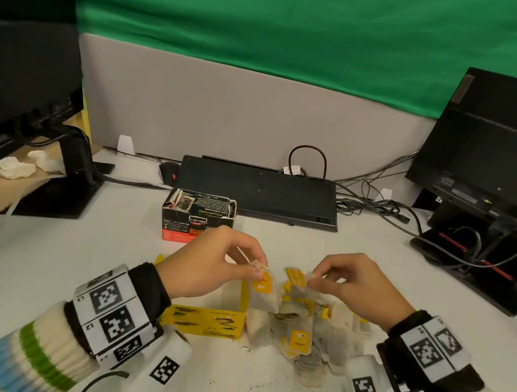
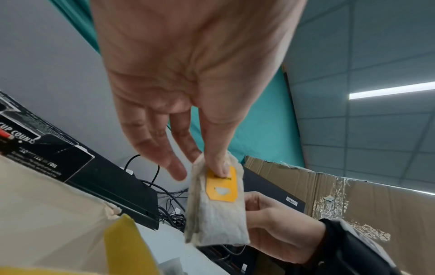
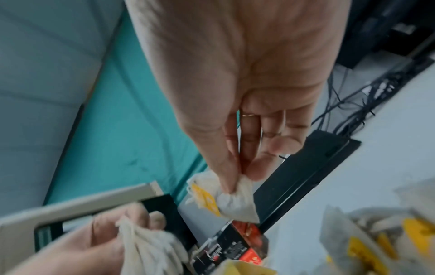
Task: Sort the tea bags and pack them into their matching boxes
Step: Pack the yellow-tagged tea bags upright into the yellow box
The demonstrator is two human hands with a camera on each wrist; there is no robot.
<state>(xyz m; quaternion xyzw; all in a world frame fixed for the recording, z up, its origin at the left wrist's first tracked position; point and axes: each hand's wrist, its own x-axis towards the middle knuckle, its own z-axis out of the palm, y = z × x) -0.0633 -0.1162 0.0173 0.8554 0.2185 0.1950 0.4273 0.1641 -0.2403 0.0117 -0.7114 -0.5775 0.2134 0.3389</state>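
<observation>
While hands pinch tea bags

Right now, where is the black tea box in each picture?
Head: black tea box stands centre, behind the left hand.
Left wrist: far left edge.
Right wrist: bottom centre, blurred.
Shared landmark: the black keyboard behind it shows in every view.

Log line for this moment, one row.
left hand: pinches yellow-tag tea bag | right hand: pinches tea bag | yellow box: open
</observation>
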